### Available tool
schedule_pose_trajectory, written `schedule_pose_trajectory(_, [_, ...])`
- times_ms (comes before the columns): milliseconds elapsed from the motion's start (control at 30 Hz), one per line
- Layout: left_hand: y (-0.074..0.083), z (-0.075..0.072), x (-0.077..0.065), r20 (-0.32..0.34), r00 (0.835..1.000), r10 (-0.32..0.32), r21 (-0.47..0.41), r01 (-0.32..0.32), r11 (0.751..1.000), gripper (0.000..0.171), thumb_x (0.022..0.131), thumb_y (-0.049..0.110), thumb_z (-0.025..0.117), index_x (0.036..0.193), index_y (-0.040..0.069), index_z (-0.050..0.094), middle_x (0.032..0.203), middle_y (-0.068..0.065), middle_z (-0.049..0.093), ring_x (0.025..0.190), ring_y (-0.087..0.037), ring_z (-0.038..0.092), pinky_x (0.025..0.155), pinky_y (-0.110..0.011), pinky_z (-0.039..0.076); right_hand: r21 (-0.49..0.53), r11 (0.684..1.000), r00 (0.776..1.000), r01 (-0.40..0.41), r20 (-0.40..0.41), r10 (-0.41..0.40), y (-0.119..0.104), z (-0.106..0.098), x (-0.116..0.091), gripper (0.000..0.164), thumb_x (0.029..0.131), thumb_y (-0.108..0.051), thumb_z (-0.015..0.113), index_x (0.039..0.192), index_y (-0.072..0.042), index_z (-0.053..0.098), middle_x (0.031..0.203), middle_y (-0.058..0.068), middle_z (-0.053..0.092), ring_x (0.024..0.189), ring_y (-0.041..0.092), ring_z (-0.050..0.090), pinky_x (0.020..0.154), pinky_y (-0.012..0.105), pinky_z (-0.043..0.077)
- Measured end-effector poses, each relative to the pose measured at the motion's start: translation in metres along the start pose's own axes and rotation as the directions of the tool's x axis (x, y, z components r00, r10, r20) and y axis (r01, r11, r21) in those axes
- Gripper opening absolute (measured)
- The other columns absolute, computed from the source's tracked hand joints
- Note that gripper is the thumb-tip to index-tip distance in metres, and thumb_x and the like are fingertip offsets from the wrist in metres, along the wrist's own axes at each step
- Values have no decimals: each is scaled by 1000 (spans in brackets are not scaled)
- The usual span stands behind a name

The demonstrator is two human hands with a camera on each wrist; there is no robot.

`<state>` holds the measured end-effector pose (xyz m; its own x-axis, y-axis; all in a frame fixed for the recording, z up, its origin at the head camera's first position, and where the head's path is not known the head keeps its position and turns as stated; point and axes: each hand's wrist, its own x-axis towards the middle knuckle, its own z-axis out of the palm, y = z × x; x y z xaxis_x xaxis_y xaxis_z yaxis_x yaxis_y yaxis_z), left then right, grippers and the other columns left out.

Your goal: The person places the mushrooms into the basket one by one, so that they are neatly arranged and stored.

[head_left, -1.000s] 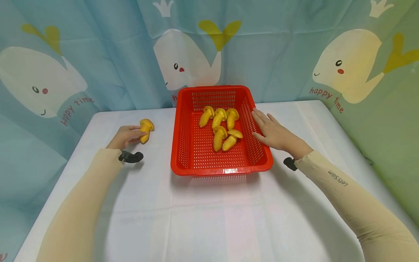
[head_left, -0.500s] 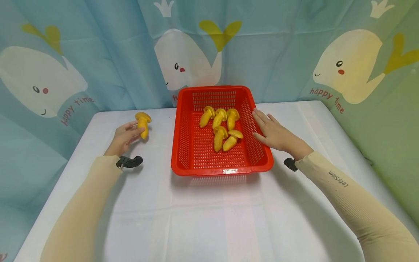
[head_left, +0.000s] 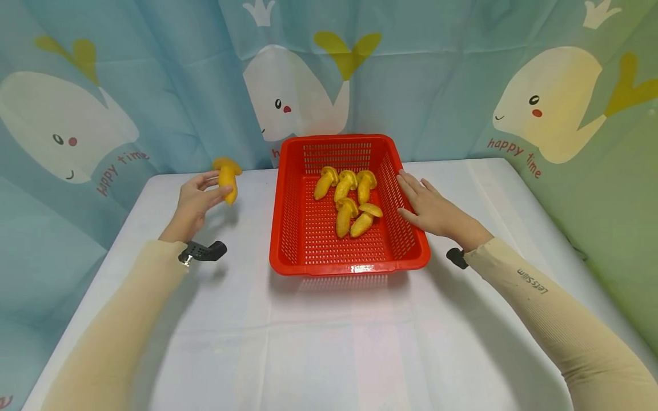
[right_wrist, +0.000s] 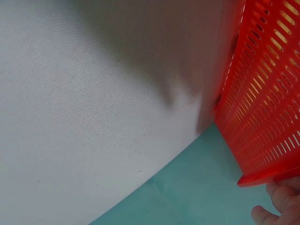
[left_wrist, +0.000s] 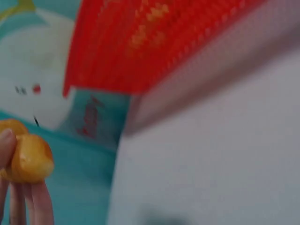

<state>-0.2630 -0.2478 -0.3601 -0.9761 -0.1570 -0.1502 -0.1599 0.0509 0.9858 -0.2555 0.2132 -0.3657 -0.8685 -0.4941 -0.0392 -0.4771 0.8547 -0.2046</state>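
A yellow mushroom point(head_left: 227, 181), cap up and stem down, is pinched between the thumb and fingers of my left hand point(head_left: 194, 200), raised over the table's far left part. The left wrist view shows that mushroom point(left_wrist: 33, 161) end-on, with the fingers point(left_wrist: 42, 201) beneath it. My right hand point(head_left: 432, 208) lies with straight, spread fingers on the right rim of a red plastic basket point(head_left: 285, 251). Inside the basket several like yellow mushrooms point(head_left: 344, 218) lie on the perforated floor. In the right wrist view, the right fingertips point(right_wrist: 281, 194) are at the basket's rim point(right_wrist: 262, 177).
The basket stands at the middle of the white-covered table point(head_left: 329, 342). A blue curtain point(head_left: 437, 103) with whale prints hangs right behind the table's far edge. Black wrist cameras point(head_left: 205, 251) sit below both hands.
My left hand has lifted the mushroom from the table, up and toward the curtain. The right hand and the basket have stayed put.
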Motion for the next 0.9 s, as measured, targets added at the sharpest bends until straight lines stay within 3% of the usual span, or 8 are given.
schedule_pose_trajectory(100, [12, 7, -7, 6, 1000, 11, 91, -11, 996, 71, 79, 24, 75, 139, 7, 42, 112, 7, 51, 97, -6, 55, 74, -9, 52, 0, 1000, 1000, 2, -1, -2, 0, 0, -1, 74, 96, -34, 44, 149, 2, 7, 158, 18, 7, 146, 33, 7, 118, 54, 6])
schedule_pose_trajectory(167, [20, 13, -12, 4, 1000, 1, 105, -2, 995, 72, 79, 26, 75, 139, 8, 42, 115, 6, 50, 101, -8, 54, 74, -9, 52, -1, 1000, 1000, 2, -2, -2, 0, 0, -1, 74, 95, -33, 44, 149, 2, 7, 158, 18, 7, 146, 33, 7, 118, 54, 6])
schedule_pose_trajectory(300, [37, 26, -24, 22, 999, -31, 60, 30, 998, 71, 79, 23, 75, 140, 10, 41, 118, 4, 50, 104, -11, 54, 77, -12, 53, 0, 1000, 1000, -2, 5, 2, 0, -1, 0, 75, 95, -34, 45, 150, 1, 7, 158, 17, 6, 146, 32, 6, 119, 54, 5])
schedule_pose_trajectory(533, [63, 51, -46, 87, 990, -115, 22, 113, 993, 67, 85, 16, 69, 143, 11, 36, 142, -9, 41, 118, -17, 50, 104, -29, 42, -2, 1000, 1000, -1, 9, 1, -1, -1, -1, 73, 96, -33, 43, 150, 1, 7, 158, 18, 6, 146, 32, 6, 119, 54, 5])
schedule_pose_trajectory(900, [69, 92, -47, 134, 986, -103, 156, 81, 984, 57, 85, 14, 69, 136, 9, 45, 139, -12, 46, 121, -24, 50, 102, -37, 46, -1, 1000, 1000, 4, 6, -4, -1, -2, -1, 72, 96, -32, 43, 149, 2, 8, 158, 19, 7, 146, 34, 7, 118, 55, 5])
